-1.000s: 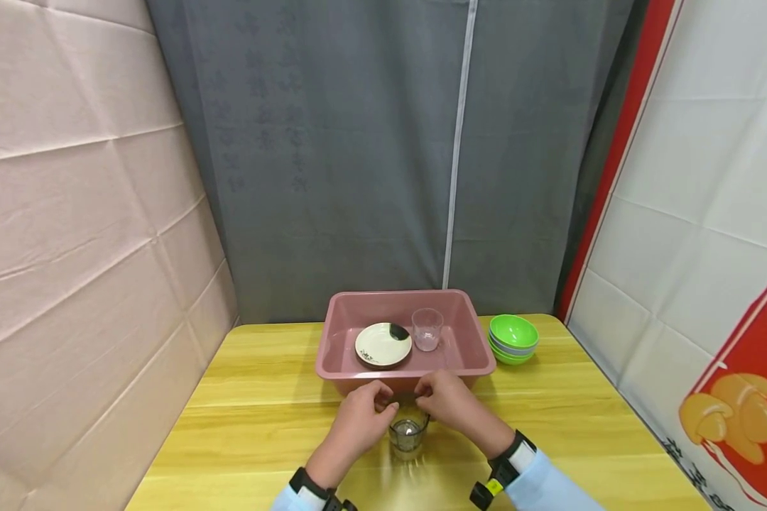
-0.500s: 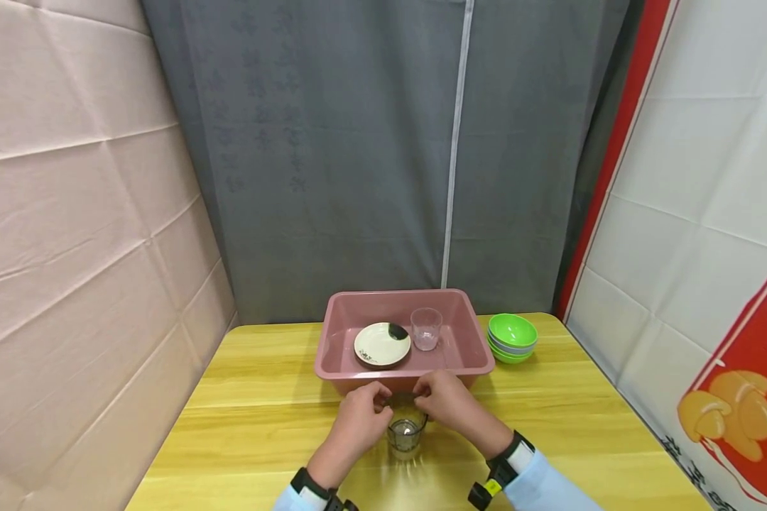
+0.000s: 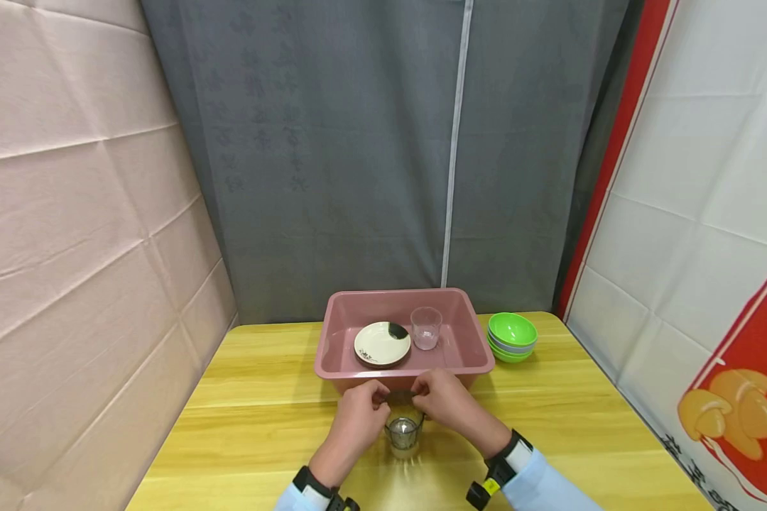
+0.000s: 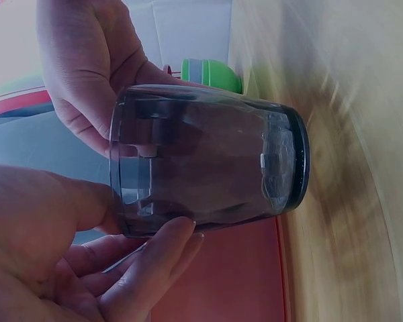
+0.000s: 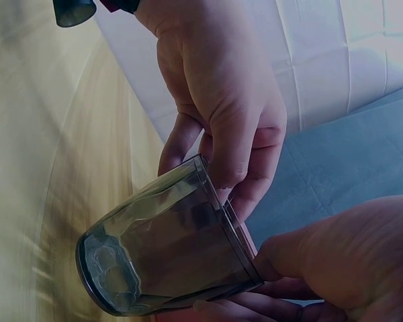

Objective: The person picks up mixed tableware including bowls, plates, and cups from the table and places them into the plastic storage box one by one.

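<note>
A transparent, smoky-grey drinking glass (image 3: 403,431) is held between both hands in front of the pink basin. My left hand (image 3: 358,417) pinches its rim on the left side, thumb inside and fingers along the outer wall in the left wrist view. On the opposite side, my right hand (image 3: 450,402) pinches the rim in the same way. The glass stands nearly upright, its thick base (image 4: 292,161) close over the wooden table. Nothing shows inside the glass (image 5: 164,241) in the right wrist view.
Behind the hands stands the pink basin (image 3: 396,301), holding a white plate (image 3: 382,344) with a dark patch and a clear glass (image 3: 426,328). Stacked green and grey bowls (image 3: 513,332) sit right of it. A grey curtain (image 3: 332,177) hangs behind the wooden table (image 3: 249,426).
Both hands and the glass have shifted very slightly left in the head view. The grip on the rim stays the same, and the basin and bowls have not moved on the table.
</note>
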A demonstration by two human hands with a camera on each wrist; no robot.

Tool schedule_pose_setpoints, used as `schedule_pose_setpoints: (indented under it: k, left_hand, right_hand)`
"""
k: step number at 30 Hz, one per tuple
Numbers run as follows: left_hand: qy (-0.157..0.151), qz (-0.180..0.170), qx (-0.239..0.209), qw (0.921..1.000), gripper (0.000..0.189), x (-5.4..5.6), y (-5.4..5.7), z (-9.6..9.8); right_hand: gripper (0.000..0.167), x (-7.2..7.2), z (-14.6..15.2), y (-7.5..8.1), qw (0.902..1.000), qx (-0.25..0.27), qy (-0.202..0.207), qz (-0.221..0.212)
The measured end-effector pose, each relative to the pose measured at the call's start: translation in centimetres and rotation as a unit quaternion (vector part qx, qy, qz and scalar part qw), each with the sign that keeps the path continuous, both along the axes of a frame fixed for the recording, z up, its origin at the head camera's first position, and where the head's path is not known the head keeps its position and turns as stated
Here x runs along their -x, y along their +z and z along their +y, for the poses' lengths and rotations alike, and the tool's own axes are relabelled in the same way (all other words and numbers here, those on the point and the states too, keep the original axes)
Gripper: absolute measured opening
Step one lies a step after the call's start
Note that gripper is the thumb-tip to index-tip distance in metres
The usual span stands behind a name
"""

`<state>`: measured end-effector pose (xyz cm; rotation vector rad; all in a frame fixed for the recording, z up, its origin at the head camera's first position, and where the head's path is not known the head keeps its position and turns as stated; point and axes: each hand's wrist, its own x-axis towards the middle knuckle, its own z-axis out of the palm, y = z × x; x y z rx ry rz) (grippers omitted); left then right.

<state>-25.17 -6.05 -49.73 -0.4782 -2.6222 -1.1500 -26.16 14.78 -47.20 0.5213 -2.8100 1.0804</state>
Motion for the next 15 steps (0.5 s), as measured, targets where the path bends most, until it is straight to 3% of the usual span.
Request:
schedule_pose_setpoints:
  k: [15]
  left_hand:
    - [0.002,-0.007,0.018,0.9998,0.016,0.14,0.34,0.01]
  right_hand:
    - [0.008,-0.36,-0.11,-0.12,0.9999,0.016,-0.001,-0.006]
